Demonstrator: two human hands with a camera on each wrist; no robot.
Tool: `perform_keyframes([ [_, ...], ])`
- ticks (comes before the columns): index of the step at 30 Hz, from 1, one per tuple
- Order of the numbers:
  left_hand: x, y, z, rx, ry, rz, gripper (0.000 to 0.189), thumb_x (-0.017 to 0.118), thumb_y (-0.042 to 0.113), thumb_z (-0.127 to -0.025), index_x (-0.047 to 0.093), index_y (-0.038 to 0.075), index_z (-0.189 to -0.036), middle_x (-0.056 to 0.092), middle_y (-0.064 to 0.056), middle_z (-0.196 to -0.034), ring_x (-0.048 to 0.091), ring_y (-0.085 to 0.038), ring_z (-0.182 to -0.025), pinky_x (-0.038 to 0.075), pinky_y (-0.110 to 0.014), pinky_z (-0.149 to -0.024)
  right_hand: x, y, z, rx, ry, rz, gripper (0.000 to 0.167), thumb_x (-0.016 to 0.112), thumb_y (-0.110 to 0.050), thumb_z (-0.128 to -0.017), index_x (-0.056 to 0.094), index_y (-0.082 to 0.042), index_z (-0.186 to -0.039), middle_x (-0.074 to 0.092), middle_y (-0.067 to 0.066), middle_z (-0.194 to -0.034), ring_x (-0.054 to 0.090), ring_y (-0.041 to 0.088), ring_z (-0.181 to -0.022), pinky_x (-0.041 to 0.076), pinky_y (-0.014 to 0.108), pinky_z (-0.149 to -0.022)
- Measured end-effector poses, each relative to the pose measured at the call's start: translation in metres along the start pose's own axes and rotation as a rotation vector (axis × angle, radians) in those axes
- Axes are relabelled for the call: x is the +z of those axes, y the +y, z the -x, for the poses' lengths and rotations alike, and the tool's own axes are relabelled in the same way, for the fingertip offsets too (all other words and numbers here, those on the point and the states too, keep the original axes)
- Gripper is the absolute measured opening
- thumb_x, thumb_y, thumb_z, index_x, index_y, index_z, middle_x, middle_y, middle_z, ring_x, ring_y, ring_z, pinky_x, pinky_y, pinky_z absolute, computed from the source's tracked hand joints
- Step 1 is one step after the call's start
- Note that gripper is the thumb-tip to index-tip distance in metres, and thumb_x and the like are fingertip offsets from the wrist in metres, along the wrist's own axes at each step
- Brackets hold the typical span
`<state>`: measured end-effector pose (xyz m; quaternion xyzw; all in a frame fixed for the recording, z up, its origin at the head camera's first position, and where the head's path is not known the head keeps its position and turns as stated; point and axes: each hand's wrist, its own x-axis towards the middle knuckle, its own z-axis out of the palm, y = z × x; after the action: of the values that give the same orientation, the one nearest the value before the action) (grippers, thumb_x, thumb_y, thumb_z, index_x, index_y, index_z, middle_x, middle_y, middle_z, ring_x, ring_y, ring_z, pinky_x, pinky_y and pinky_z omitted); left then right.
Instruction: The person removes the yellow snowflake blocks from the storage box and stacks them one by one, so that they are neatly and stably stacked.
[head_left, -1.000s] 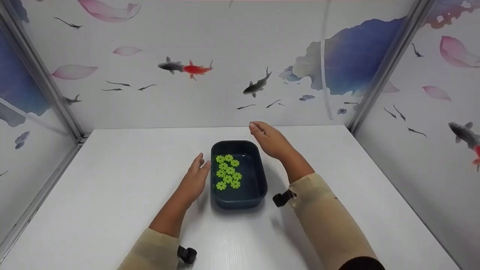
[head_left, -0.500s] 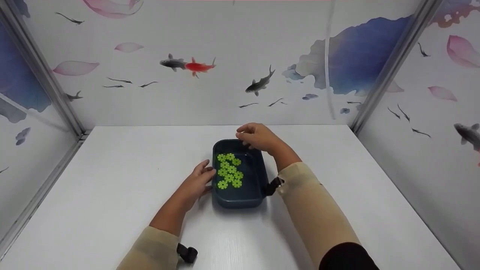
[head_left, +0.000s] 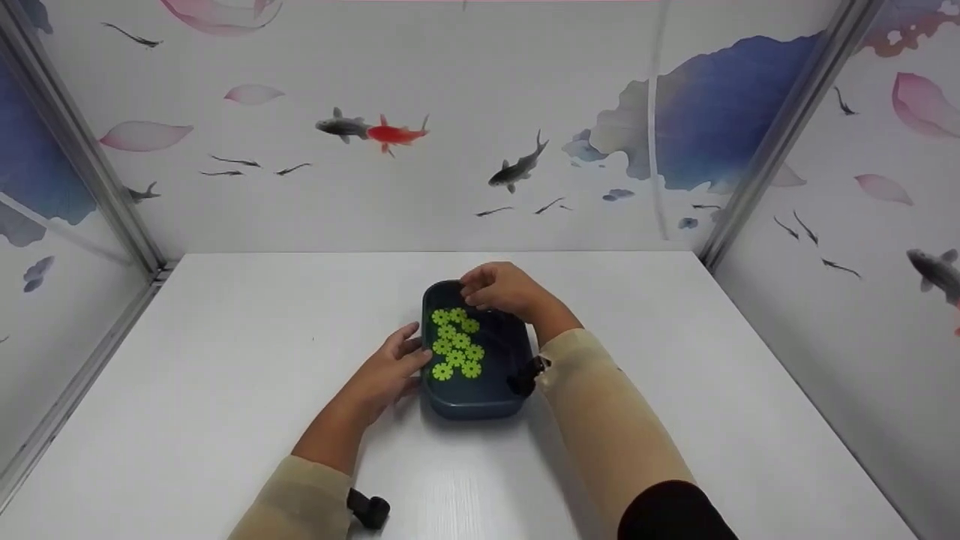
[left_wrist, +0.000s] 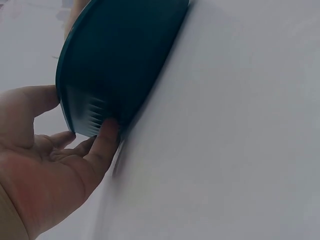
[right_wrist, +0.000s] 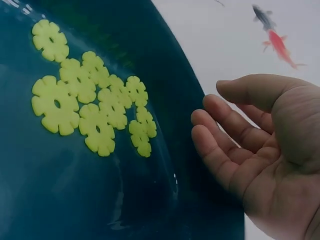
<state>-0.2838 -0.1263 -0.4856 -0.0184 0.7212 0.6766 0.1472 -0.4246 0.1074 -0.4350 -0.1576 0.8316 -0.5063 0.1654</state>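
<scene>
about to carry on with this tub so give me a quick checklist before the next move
1. Tub standing on the table: ok.
2. Flower pieces inside the tub: ok.
3. Pieces spread evenly: not ok, bunched toward the left side.
4. Left hand touching the tub: ok, fingers against its outer side.
5. Right hand free: ok, it holds no piece.
6. Right hand touching the tub: cannot tell.

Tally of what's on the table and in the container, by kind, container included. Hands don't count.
Green flower-shaped pieces: 10
Dark blue container: 1
Total: 11
</scene>
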Motion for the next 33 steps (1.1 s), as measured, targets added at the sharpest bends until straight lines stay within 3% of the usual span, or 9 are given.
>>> perform_keyframes([
  [10,-0.001,0.001,-0.002,-0.004,0.005,0.04,0.064,0.063,0.022,-0.109,0.036,0.018,-0.167,0.036,-0.018,-0.173,0.052,-0.037,-0.151,0.048,-0.053,-0.122,0.001,0.003,-0.002,0.025,-0.018,0.128,0.036,0.074,0.001,-0.094,0.074,-0.011,-0.128,0.077,0.011,-0.127,0.073,0.027,-0.12,0.06,0.043,-0.103],
  [26,0.0,-0.001,-0.005,0.026,0.022,0.008,0.064,0.063,0.021,-0.108,0.037,0.018,-0.166,0.034,-0.018,-0.174,0.049,-0.036,-0.153,0.047,-0.053,-0.123,0.007,0.0,-0.013,0.028,-0.107,0.481,0.041,0.076,0.0,-0.089,0.076,-0.01,-0.129,0.08,0.007,-0.122,0.074,0.025,-0.114,0.061,0.042,-0.101],
  [33,0.0,0.0,-0.002,0.018,0.011,0.004,0.063,0.062,0.021,-0.108,0.037,0.02,-0.166,0.034,-0.017,-0.175,0.049,-0.036,-0.153,0.047,-0.053,-0.122,0.012,0.004,-0.016,0.078,-0.112,0.526,0.042,0.08,-0.001,-0.088,0.076,-0.014,-0.127,0.079,0.005,-0.122,0.073,0.023,-0.112,0.061,0.041,-0.102],
])
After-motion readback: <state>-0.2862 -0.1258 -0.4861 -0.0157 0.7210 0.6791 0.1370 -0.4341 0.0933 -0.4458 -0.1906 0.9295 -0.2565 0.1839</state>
